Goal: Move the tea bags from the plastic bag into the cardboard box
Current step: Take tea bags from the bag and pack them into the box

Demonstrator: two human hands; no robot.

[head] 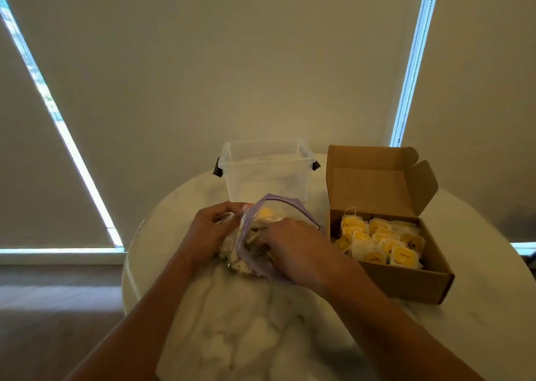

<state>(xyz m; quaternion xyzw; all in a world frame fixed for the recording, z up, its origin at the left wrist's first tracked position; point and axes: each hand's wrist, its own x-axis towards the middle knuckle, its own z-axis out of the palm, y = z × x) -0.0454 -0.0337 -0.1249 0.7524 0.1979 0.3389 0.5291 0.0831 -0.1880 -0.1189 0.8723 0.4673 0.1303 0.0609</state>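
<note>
table (246, 337): round, with a pale marbled top; everything below stands on it.
plastic bag (258, 266): clear, with a purple zip strip. It lies crumpled at the middle of the table, just left of the box, mouth gaping upward and to the right.
left hand (213, 230): at the bag's left side, fingers curled, pinching the plastic at the edge of the mouth and holding it open.
right hand (293, 247): reaches in from the right with its back uppermost. The fingers are down inside the bag's mouth, hidden by the plastic and the knuckles, so I cannot tell whether they are spread or closed on anything.
tea bags (380, 241): many are in the box, white sachets with yellow tags packed in rows, one string sticking up at the far left corner. Others are in the plastic bag, where a yellow tag shows through at the far side.
cardboard box (406, 279): brown, on the right of the table, its lid (374, 177) standing open at the far side.
clear tub (266, 174): a see-through container with dark side latches, no lid on it, at the far edge of the table just behind the bag.
blinds (203, 61): drawn down behind the table, daylight showing in thin strips at their edges.
floor (58, 293): dark wood, on the left.
</note>
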